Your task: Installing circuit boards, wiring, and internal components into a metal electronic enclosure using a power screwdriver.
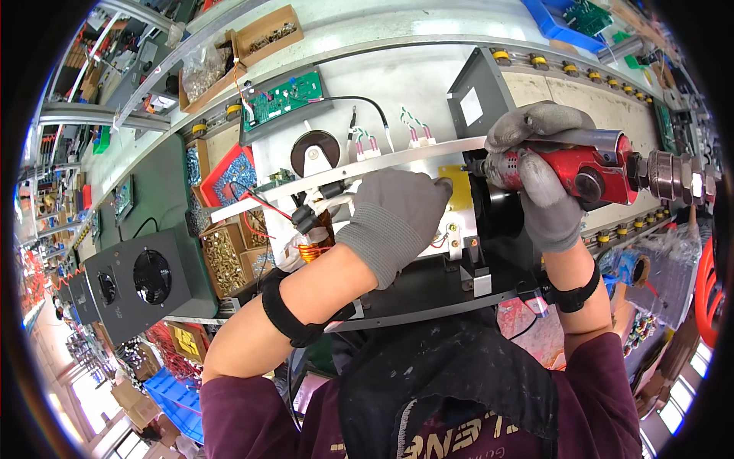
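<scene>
A grey-gloved right hand (552,206), mine, wraps round a red air screwdriver (562,172). The tool lies sideways, its nose toward the left and its metal hose coupling (673,177) to the right. My left hand (401,214), gloved too, reaches into an open equipment chassis (428,294) with its fingers bent together. Its fingertips are beside a yellow plate (460,190), and whatever they pinch is hidden under the hand. The tool's nose is close to the right edge of that plate. A white metal rail (321,182) crosses the chassis just beyond both hands.
Beyond the rail are a black round transformer (314,153), a green circuit board (283,101) and a grey metal box (480,93). At left, a red bin (229,174) and cardboard boxes of brass fasteners (222,260) stand near a black fan panel (138,283). Roller tracks (569,69) run behind.
</scene>
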{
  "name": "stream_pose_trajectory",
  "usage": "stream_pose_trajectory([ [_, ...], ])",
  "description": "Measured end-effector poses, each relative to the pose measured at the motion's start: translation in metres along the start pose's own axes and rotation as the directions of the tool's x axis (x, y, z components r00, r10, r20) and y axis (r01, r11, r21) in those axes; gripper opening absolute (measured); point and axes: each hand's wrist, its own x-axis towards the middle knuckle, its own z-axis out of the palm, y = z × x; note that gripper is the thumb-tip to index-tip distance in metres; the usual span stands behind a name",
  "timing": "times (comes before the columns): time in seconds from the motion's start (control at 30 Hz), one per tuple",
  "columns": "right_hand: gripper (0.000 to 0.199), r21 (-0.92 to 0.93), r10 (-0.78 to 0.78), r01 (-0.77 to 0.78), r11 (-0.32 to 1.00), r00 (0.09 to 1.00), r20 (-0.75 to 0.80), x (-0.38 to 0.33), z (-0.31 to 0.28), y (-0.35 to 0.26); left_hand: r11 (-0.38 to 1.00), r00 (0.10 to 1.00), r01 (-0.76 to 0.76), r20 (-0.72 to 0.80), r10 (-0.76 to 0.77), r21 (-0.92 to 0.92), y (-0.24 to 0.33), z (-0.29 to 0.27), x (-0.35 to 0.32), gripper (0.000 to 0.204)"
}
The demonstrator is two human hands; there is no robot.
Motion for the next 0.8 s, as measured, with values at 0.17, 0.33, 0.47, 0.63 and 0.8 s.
stream_pose_trajectory([
  [0.17,0.032,-0.076,-0.101,0.108,0.991,0.991,0.089,0.003,0.001,0.003,1.000,1.000,-0.013,0.003,0.013,0.006,-0.002,-0.002,-0.002,0.026],
  [0.33,0.030,-0.060,-0.061,0.069,0.996,0.990,0.129,0.004,0.005,0.004,1.000,1.000,-0.007,0.004,0.007,-0.026,-0.003,-0.001,-0.003,0.027],
  [0.47,0.036,0.020,-0.034,0.032,0.999,0.992,0.119,-0.002,0.003,-0.015,0.999,0.998,-0.034,-0.046,0.033,-0.010,-0.008,-0.008,-0.010,0.026],
  [0.63,0.042,0.060,-0.174,0.171,0.983,0.984,0.036,-0.027,0.005,-0.068,0.483,0.970,0.120,-0.001,-0.244,-0.867,-0.016,-0.023,-0.025,0.027],
  [0.8,0.041,0.162,-0.291,0.274,0.948,0.952,0.096,-0.036,0.009,-0.089,-0.503,0.933,0.237,0.338,-0.120,-0.831,0.004,-0.021,-0.030,0.037],
])
